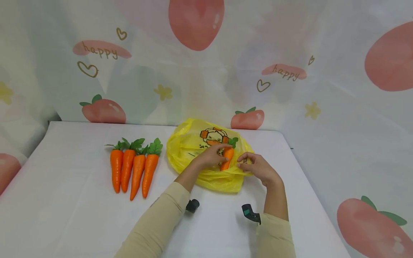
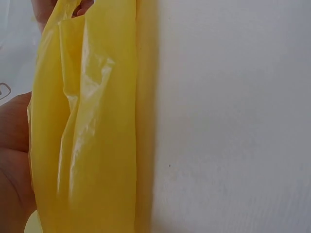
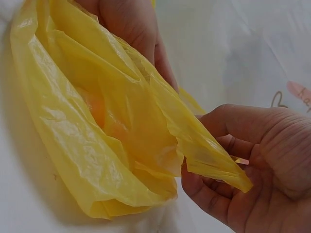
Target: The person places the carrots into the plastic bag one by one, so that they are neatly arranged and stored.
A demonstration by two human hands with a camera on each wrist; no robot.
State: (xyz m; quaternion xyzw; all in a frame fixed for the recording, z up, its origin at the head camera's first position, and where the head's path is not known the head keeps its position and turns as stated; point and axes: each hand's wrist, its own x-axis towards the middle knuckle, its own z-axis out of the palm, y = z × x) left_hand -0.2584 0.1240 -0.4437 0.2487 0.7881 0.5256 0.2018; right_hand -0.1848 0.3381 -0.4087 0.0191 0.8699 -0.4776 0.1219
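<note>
A yellow plastic bag with a printed cartoon duck lies on its side on the table, its mouth facing the person. My left hand reaches into the mouth and grips an orange toy carrot with green leaves, thumb and fingers on either side of it. At the bag's right edge, my right hand pinches the rim between thumb and fingers. The right wrist view shows the yellow film drawn out to those fingers. In the left wrist view, the bag covers most of the left hand.
Several more carrots lie side by side to the left of the bag, leaves toward the back. The white table ends at a printed fabric backdrop. Each wrist carries a small black camera.
</note>
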